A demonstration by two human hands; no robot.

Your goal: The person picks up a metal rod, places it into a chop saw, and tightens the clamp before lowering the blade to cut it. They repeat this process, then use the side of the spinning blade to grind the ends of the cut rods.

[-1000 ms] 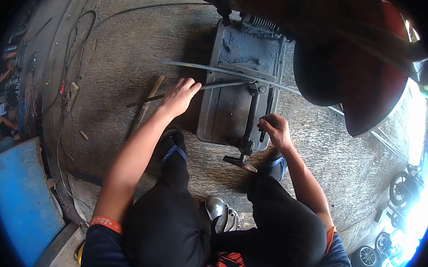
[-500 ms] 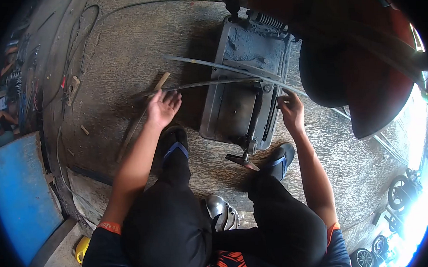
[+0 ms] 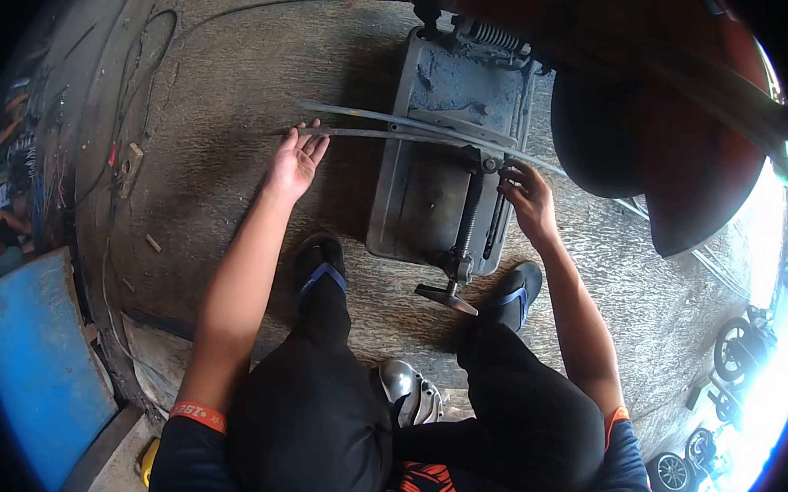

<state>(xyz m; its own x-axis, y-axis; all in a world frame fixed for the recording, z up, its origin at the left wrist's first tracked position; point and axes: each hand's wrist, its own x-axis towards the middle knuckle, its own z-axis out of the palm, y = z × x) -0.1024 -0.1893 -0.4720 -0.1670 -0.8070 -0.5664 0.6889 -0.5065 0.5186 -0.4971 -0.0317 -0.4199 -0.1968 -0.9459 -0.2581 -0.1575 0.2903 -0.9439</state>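
1. with left hand (image 3: 293,169), grasps thin bar (image 3: 361,134) near one end, extending over the metal base (image 3: 399,197).
2. with right hand (image 3: 530,199) half-curled, reaches beside the clamp (image 3: 489,164); cannot tell if gripping anything.

A grey rectangular metal base (image 3: 401,201) is resting on a rough brown floor (image 3: 199,105), with a long thin grey metal bar (image 3: 360,113) crossing over it and a narrow dark metal strip (image 3: 361,133) running just before the bar. A dark threaded metal screw (image 3: 471,220) is lying along the base's near right part, its dark T-shaped metal handle (image 3: 446,298) sitting before the base. A blue flat panel (image 3: 43,345) is standing far left.
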